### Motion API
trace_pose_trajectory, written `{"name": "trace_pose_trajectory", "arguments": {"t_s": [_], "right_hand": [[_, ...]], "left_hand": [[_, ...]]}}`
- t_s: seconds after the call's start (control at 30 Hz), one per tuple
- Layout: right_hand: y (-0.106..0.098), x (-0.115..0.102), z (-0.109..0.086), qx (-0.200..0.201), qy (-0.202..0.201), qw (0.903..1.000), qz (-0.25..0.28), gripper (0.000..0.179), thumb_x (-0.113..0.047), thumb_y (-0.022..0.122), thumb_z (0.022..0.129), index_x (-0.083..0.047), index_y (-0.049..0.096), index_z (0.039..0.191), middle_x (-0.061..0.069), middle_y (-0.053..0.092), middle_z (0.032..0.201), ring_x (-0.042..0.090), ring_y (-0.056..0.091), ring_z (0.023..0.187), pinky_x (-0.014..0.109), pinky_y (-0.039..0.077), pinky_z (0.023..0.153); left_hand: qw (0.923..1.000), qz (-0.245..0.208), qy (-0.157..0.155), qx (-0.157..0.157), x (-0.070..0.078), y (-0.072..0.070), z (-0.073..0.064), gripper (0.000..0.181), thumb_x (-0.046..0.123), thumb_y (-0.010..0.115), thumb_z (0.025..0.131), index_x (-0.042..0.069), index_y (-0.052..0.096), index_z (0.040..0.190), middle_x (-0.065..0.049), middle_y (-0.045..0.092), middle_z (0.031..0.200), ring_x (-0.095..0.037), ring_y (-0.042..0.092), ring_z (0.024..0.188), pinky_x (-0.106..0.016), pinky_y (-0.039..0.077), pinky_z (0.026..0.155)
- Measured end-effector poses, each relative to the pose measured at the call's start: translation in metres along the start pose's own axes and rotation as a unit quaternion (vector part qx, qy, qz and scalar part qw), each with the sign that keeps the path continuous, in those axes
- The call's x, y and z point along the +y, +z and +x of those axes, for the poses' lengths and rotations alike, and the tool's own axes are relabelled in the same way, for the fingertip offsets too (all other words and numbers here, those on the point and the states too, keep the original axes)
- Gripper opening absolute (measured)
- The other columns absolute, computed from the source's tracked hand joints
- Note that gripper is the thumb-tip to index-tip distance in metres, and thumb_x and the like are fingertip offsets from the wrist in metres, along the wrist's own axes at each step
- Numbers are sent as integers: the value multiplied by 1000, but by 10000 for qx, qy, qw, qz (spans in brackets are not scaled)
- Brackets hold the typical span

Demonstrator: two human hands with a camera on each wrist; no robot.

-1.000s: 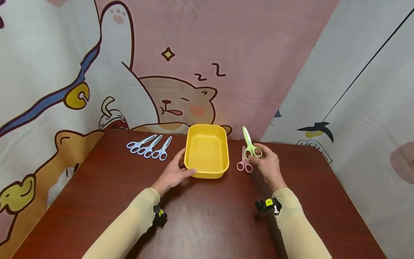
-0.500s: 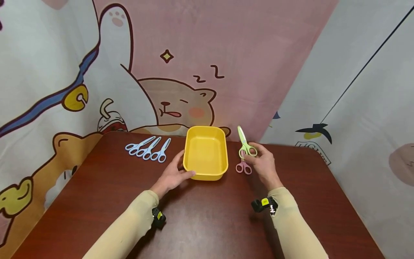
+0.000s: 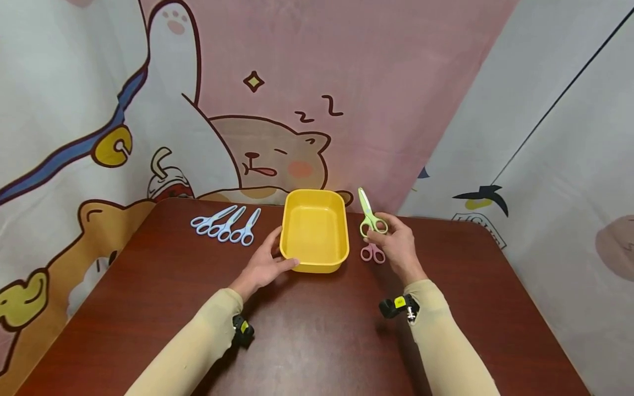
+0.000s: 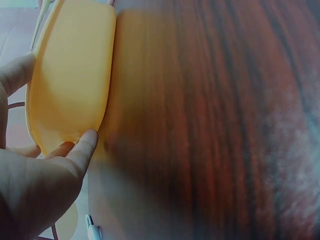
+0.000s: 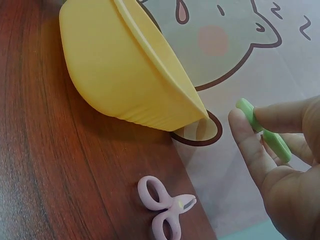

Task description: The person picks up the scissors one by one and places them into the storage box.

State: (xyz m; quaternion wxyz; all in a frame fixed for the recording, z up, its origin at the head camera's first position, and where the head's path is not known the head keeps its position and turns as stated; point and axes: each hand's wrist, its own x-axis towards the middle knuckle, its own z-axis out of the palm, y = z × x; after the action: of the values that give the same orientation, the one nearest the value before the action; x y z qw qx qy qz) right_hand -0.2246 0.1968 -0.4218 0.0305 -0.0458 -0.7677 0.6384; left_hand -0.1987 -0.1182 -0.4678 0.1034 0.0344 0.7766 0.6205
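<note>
A yellow plastic basin (image 3: pixel 317 268) stands near the back of the table, nothing inside it. My left hand (image 3: pixel 263 265) holds its near left corner, thumb at the front and fingers along the left side; the left wrist view shows the thumb against the basin's wall (image 4: pixel 75 75). My right hand (image 3: pixel 400 250) pinches green scissors (image 3: pixel 365 203) by the handle loops, blades pointing up and away. They are raised above the table, right of the basin. Below them lie pink scissors (image 3: pixel 372 253), blades mostly hidden in the head view; their loops show in the right wrist view.
Three light blue scissors (image 3: pixel 225 226) lie side by side at the back left of the brown table (image 3: pixel 317 341). A cartoon-printed cloth (image 3: pixel 386 110) hangs right behind the table's back edge and along its sides.
My right hand has moved left with the green scissors, closer to the basin, and they now cover more of the pink scissors. The left hand and basin stay in place.
</note>
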Motion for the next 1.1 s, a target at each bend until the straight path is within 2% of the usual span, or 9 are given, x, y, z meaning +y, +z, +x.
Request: {"name": "trace_pose_trajectory", "arguments": {"t_s": [0.5, 0.73, 1.1], "right_hand": [[14, -8, 3, -97, 20, 9994, 330, 56, 8, 70, 91, 1, 54, 144, 14, 50, 110, 13, 71, 80, 27, 63, 75], [19, -11, 5, -121, -16, 9993, 343, 54, 7, 71, 92, 0, 55, 143, 12, 50, 109, 13, 71, 79, 33, 63, 79], [29, -18, 7, -82, 76, 9996, 250, 52, 5, 71, 92, -3, 57, 142, 11, 51, 110, 21, 67, 93, 30, 63, 81]], "left_hand": [[10000, 43, -68, 59, 1, -1, -2, 97, 15, 83, 88, 20, 24, 164, -12, 42, 160, -32, 57, 134, -45, 52, 107], [10000, 13, 41, 36, 0, -1, 0, 98, 14, 83, 88, 18, 22, 165, -14, 41, 160, -33, 55, 135, -45, 52, 106], [9999, -99, 80, -33, 0, -1, 0, 97, 13, 82, 89, 16, 21, 165, -17, 39, 161, -37, 55, 135, -47, 51, 107]]}}
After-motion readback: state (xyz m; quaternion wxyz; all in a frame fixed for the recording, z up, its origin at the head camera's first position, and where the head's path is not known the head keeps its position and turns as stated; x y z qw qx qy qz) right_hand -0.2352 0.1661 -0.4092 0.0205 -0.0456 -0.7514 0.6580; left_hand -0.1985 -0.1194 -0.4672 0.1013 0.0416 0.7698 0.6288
